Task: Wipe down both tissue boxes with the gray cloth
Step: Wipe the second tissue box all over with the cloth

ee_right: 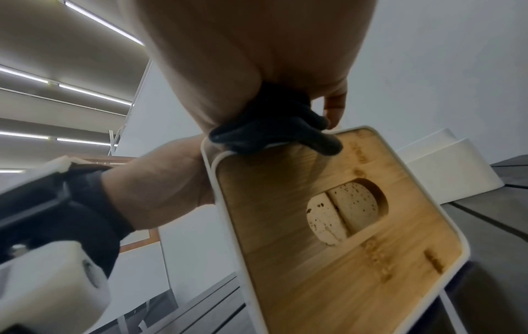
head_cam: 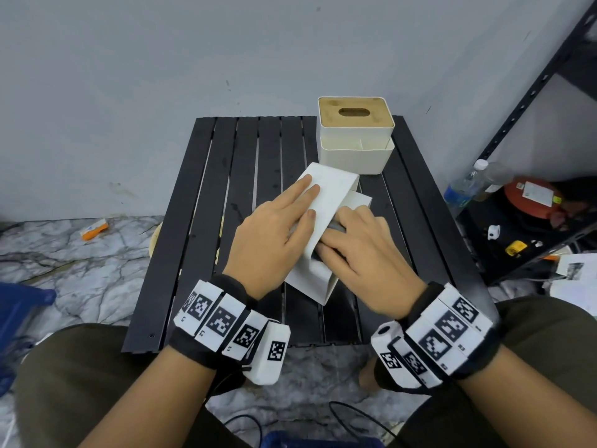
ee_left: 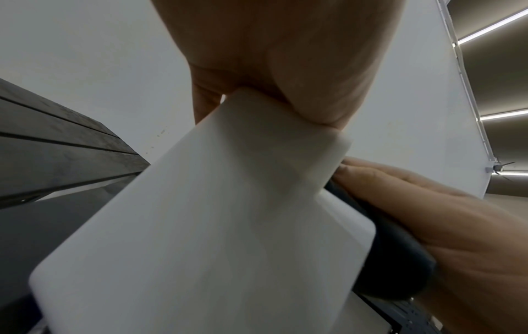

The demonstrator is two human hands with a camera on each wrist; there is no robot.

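One white tissue box (head_cam: 326,195) (ee_left: 200,226) lies tipped on its side in the middle of the black slatted table (head_cam: 245,176). Its bamboo lid (ee_right: 328,226) with the oval slot faces right. My left hand (head_cam: 277,227) (ee_left: 271,56) rests flat on the box's upturned white side with its fingers straight. My right hand (head_cam: 361,247) (ee_right: 243,56) holds the bunched gray cloth (head_cam: 337,226) (ee_right: 274,131) (ee_left: 394,259) against the upper edge of the lid face. The second tissue box (head_cam: 355,137) (ee_right: 445,167) stands upright at the table's back right, untouched.
A black metal shelf (head_cam: 533,92) stands to the right with a plastic bottle (head_cam: 465,185) and a red-orange container (head_cam: 529,197) on its low level. A wall runs behind the table. An orange item (head_cam: 93,229) lies on the marble floor at left. My knees flank the table's near edge.
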